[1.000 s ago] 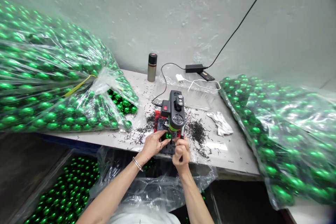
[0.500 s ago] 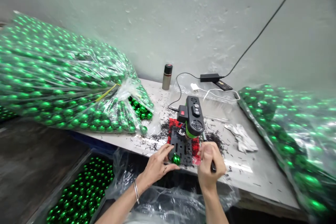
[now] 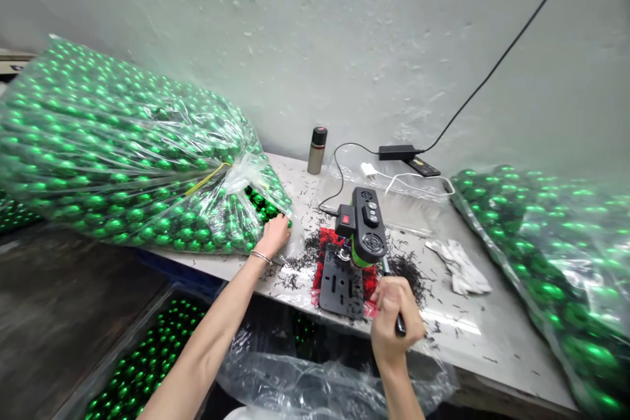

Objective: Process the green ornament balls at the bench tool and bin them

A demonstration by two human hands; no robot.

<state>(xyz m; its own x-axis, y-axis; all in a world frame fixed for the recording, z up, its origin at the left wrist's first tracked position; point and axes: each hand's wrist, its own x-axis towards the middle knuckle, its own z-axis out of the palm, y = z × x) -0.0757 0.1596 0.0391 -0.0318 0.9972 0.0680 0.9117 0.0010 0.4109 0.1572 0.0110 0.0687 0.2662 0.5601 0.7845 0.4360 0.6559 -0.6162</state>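
Observation:
My left hand (image 3: 276, 235) reaches to the torn mouth of a big clear bag (image 3: 123, 151) filled with shiny green balls. Its fingers are curled, and a green ball (image 3: 289, 224) shows at the fingertips; the palm side is hidden. My right hand (image 3: 398, 315) is wrapped around the black-gripped lever (image 3: 400, 327) of a small black bench press (image 3: 367, 226). Beneath the press head, the slotted black base plate (image 3: 339, 285) carries no ball. It sits on a red mat (image 3: 322, 256) among scattered black bits.
Another bag of green balls (image 3: 541, 243) fills the right side. White gloves (image 3: 460, 266), a power adapter (image 3: 396, 152) and a bottle (image 3: 317, 151) lie or stand on the table. Below the front edge are a bin of green balls (image 3: 147, 354) and clear plastic sheeting (image 3: 315, 374).
My left hand has moved from the base plate up and left to the bag's mouth. The green ball on the plate is gone from there. My right hand stays on the lever.

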